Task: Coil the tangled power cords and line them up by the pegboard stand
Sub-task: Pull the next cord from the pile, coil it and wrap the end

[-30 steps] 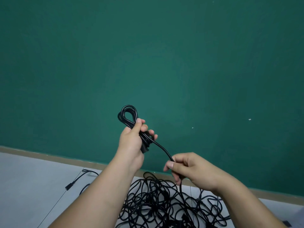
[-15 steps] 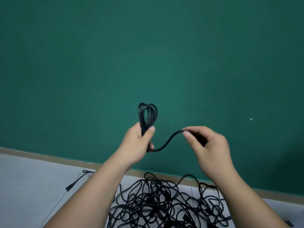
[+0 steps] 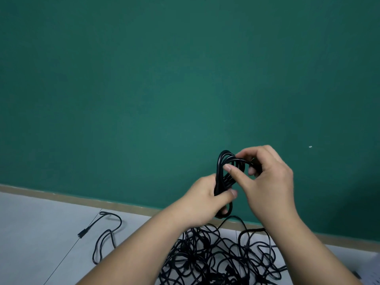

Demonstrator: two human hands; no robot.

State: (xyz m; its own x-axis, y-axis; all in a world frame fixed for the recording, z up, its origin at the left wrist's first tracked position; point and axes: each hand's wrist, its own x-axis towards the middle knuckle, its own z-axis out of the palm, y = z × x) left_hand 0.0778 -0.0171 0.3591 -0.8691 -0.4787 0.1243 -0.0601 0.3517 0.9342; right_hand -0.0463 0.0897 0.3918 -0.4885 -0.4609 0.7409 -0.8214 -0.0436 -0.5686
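A black power cord coil (image 3: 222,173) stands upright in the air in front of the green wall. My left hand (image 3: 205,199) grips its lower half, thumb across the strands. My right hand (image 3: 265,177) pinches the cord at the coil's top, thumb and fingers closed on the strand laid over the loops. A trailing strand (image 3: 234,218) drops from the coil toward a tangled pile of black cords (image 3: 218,258) on the pale floor below my forearms. The pegboard stand is out of sight.
One loose cord with a plug end (image 3: 82,235) snakes over the floor at the left of the pile. A tan baseboard (image 3: 61,197) runs along the foot of the green wall (image 3: 164,79). A pale object (image 3: 370,272) shows at the lower right corner.
My right hand has carried the free strand from out at the right up onto the top of the coil. Both hands and the coil have shifted right in view.
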